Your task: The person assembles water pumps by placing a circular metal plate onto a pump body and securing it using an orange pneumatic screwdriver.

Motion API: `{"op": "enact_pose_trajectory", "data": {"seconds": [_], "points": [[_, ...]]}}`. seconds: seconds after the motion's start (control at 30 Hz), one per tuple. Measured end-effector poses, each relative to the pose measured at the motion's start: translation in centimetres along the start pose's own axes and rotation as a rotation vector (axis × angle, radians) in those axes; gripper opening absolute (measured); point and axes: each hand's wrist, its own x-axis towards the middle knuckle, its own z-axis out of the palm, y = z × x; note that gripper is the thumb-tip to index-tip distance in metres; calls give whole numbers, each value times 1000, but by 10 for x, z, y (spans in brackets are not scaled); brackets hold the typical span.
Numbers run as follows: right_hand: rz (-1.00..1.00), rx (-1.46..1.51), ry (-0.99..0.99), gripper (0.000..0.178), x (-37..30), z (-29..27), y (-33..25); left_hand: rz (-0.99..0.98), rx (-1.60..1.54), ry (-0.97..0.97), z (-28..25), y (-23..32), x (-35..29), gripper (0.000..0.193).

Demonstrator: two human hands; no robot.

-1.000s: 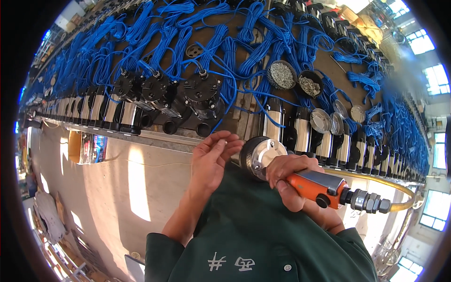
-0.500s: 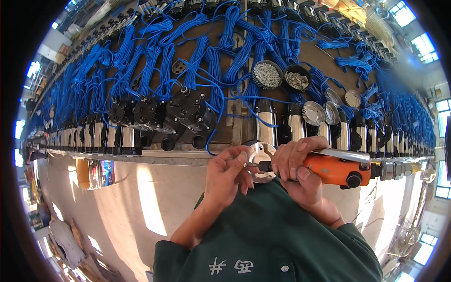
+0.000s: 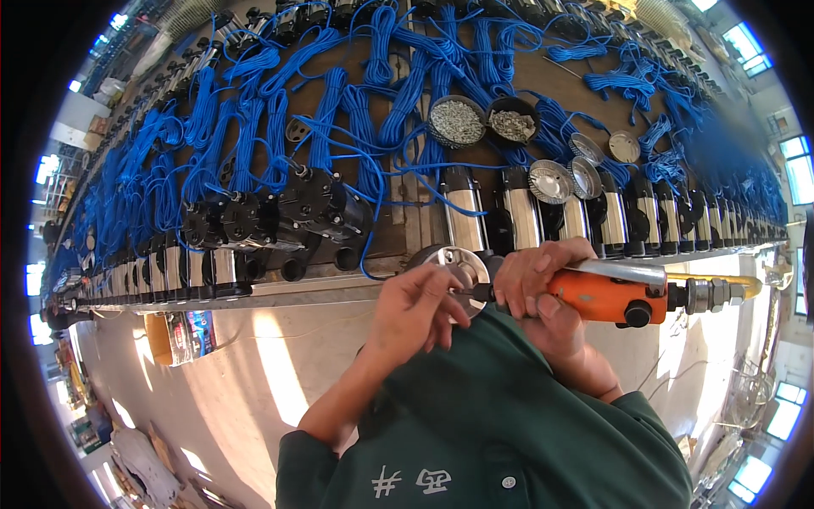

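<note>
My right hand [image 3: 547, 297] is wrapped round an orange air screwdriver [image 3: 604, 293], which lies sideways with its bit toward the left. The fingertips of my left hand [image 3: 411, 316] are pinched together at the end of the bit; whatever small piece they hold is hidden. Just behind both hands sits the round metal end [image 3: 472, 263] of a cylinder at the bench edge, partly covered by my fingers and the tool.
Blue cable bundles [image 3: 407, 97] cover the bench among rows of silver-and-black cylinders [image 3: 521, 212]. A bowl of small metal parts [image 3: 458, 121] stands beside a darker bowl [image 3: 513, 125]. Black motor-like units [image 3: 318, 204] are on the left. A yellow hose [image 3: 750, 288] joins the screwdriver.
The view has shifted, so the bench appears further left and slightly tilted. My left fingers remain by the bit, which now sits closer to the round metal end. My right grip is unchanged.
</note>
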Motion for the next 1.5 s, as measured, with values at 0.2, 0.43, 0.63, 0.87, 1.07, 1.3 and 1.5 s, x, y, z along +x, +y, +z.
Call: {"op": "enact_pose_trajectory", "data": {"seconds": [0.2, 0.43, 0.63, 0.87, 1.07, 1.3, 1.5], "points": [[-11, -120, 28, 31, -28, -38, 4, -4, 620, -271, 19, 5, -4, 44], [63, -279, -41, 18, -27, -30, 1, 584, 1537, 176, 25, 3, 0, 75], [211, -548, -131, 21, -23, -32, -9, 620, 1566, 185, 18, -17, 21, 84], [79, 165, 239, 27, -23, -38, -30, 543, 1729, 144, 45, -10, 19, 80], [139, 201, 974, 30, 16, -227, -70, 357, 1900, 161, 65, -11, 23, 86], [556, 426, 1487, 10, 7, -390, -23, 341, 1854, 155, 68, -8, 26, 84], [386, 109, 1230, 7, -10, -305, -9, 377, 1813, 281, 47, 7, 20, 78]]}}
